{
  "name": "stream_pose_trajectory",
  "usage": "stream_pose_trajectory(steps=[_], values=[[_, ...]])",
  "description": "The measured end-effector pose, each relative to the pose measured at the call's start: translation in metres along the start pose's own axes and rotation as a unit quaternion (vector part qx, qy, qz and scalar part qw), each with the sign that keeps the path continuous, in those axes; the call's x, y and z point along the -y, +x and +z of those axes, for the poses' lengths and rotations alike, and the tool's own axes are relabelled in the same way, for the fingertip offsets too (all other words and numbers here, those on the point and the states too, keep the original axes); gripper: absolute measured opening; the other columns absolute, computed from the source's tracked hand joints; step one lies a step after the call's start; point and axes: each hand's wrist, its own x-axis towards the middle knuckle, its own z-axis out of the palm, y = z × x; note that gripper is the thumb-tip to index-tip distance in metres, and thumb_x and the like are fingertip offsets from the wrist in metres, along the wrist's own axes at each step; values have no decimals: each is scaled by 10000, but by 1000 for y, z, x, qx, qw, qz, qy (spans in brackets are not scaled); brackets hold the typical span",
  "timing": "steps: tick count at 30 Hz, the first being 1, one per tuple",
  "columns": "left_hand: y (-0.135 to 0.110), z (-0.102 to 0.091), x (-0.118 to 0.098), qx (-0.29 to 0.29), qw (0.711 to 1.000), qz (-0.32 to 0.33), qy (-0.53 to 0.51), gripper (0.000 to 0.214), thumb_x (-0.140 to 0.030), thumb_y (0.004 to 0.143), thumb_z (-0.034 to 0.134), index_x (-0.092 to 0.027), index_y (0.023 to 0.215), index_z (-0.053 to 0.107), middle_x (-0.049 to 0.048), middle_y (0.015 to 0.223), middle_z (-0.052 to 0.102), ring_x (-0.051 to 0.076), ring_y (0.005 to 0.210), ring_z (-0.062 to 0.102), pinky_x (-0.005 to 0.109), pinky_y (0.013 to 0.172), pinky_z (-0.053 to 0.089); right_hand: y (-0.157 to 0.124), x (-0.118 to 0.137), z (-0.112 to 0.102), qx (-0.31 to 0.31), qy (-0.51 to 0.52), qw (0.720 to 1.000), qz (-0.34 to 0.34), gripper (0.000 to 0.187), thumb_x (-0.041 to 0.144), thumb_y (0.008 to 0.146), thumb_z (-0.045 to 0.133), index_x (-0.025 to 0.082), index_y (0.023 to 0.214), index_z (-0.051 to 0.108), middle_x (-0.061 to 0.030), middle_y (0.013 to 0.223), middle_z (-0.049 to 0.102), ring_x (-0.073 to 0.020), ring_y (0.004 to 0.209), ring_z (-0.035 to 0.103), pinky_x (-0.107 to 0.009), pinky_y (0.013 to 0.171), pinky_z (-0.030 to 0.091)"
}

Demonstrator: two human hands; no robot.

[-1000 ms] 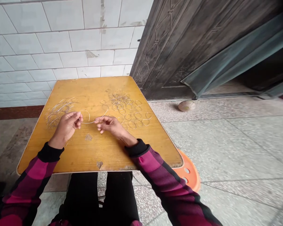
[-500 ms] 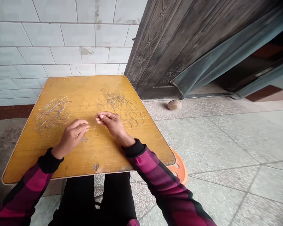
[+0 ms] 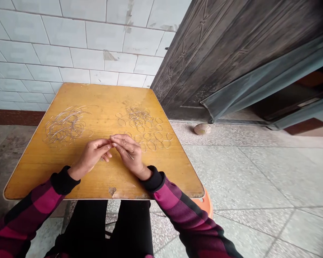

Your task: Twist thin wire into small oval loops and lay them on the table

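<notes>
Over the front half of the wooden table (image 3: 78, 184), my left hand (image 3: 90, 156) and my right hand (image 3: 130, 152) meet at the fingertips. Both are closed in a pinch on a thin wire (image 3: 130, 156). A short pale end of it shows by my right thumb, and the fingers hide the rest. Beyond my left hand lies a tangled pile of thin, curved wires (image 3: 66, 125). Past my right hand are wire loops bent like figure eights (image 3: 151, 140), some spread out and others heaped in a small pile (image 3: 138, 116).
A white tiled wall (image 3: 75, 57) stands behind the table. To the right are a dark carved wooden door (image 3: 188, 68), a grey-green curtain (image 3: 231, 96) and a round ball-like object (image 3: 202, 129) on the floor. An orange stool (image 3: 207, 202) sits under the table's right corner.
My hands, apart before, have come together at the fingertips. My left hand has moved right toward my right hand. The camera view has shifted a little.
</notes>
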Motion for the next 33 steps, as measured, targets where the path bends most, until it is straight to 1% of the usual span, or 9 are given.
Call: stream_pose_trajectory(steps=[2,4,7,10,12,18,24,29,33], values=[[1,1,-1,6,998,-14,-57,197,-325,680,761,-149,750,710,30,645,661,116,518,587,225,474,480,-3,1,2,21,-17,999,-25,291,189,926,571,309,1167,681,-50,1059,703,-175,981,663,-362,847,581],[1,1,-3,3,995,-25,-93,191,-302,647,786,-142,709,704,22,608,645,108,512,575,219,479,477,-5,2,3,25,-19,999,-41,310,193,920,583,313,1194,665,-53,1064,698,-171,969,670,-345,821,593],[1,-2,-5,-8,989,-42,-141,184,-261,624,803,-132,716,708,19,611,639,107,543,586,207,492,477,-5,2,2,38,-16,996,-85,373,166,903,605,323,1240,634,-55,1080,697,-175,993,670,-350,827,599],[1,-4,-5,-22,983,-52,-177,177,-227,620,805,-122,735,720,32,691,662,97,574,592,197,509,479,-4,3,-2,71,-25,989,-128,420,131,909,585,326,1281,602,-57,1104,701,-186,1019,665,-379,847,591],[1,-6,-5,-23,979,-56,-193,172,-214,630,799,-119,754,727,38,732,668,92,593,592,191,516,477,-4,3,-4,82,-31,987,-133,420,130,919,566,330,1286,597,-56,1112,701,-192,1025,664,-388,844,589],[3,-9,-2,-10,971,-69,-229,136,-168,651,788,-122,754,714,27,733,658,83,610,597,170,523,482,-6,3,-7,93,-42,985,-139,424,132,929,545,321,1307,582,-63,1122,700,-198,1029,664,-392,845,586],[10,-16,4,9,946,-103,-307,71,-64,724,704,-116,773,707,19,690,660,64,607,622,116,536,500,-3,7,-8,103,-55,983,-142,402,140,944,524,300,1308,581,-74,1127,702,-197,1044,659,-385,838,584],[12,-19,-4,5,915,-169,-366,160,28,782,599,-90,746,700,23,671,660,24,528,602,60,518,498,-1,12,-10,102,-37,979,-176,452,118,937,528,290,1355,537,-88,1146,697,-203,1062,652,-387,833,585],[10,-22,-10,18,913,-169,-370,165,32,787,601,-94,746,699,25,683,669,26,523,612,52,508,503,-2,13,-11,90,-37,980,-172,458,141,939,535,331,1355,529,-63,1159,697,-196,1045,663,-384,809,597]])
